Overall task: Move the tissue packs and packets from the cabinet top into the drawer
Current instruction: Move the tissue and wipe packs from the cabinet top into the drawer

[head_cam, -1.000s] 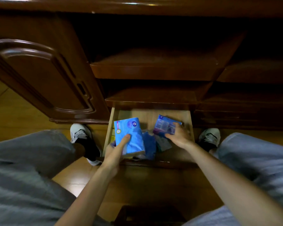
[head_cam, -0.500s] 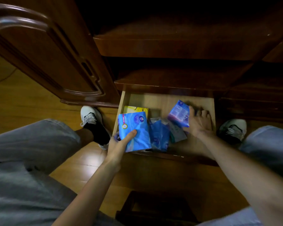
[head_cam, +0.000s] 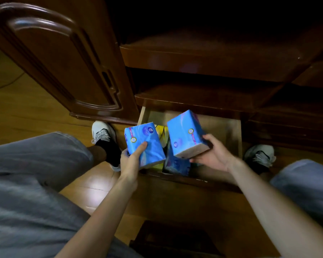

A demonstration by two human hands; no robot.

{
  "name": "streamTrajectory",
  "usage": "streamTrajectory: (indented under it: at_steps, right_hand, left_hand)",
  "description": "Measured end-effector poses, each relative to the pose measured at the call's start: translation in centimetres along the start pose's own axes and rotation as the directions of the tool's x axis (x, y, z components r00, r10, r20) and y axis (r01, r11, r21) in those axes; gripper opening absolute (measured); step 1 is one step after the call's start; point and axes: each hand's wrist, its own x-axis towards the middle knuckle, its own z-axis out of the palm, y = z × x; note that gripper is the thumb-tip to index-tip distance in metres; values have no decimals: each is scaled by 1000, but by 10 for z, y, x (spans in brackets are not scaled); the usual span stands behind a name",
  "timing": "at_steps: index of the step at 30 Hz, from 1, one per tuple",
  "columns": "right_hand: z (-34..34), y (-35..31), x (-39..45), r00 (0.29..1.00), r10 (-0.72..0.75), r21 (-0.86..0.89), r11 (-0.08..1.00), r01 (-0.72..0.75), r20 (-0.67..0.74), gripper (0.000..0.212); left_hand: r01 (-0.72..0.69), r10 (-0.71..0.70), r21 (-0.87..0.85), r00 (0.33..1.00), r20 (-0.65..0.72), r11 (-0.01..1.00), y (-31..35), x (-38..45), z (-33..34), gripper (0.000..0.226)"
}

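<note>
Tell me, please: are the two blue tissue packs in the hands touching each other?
Apart. The head view shows a yellow packet in the gap between the left pack and the right pack.

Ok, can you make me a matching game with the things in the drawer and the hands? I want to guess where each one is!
Things:
1. left hand's tissue pack
2. right hand's tissue pack
3. yellow packet
4. white shoe

Places:
A. on the floor, left of the drawer
B. lying in the drawer, between the held packs
C. held over the drawer's left side
D. held over the drawer's middle

Pairs: 1-C, 2-D, 3-B, 4-A
</note>
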Motion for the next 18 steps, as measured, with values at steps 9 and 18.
streamTrajectory:
  at_steps: [9, 18]
  right_hand:
    - [70, -1, 3, 978, -209, -215, 956, 202, -10, 31]
    - [78, -4, 9, 918, -397, -370, 852, 371, 7, 76]
  left_hand:
    - [-49, 49, -72, 999, 6, 996, 3, 6, -12, 59]
    - [-145, 154, -84, 981, 117, 986, 0, 7, -6, 85]
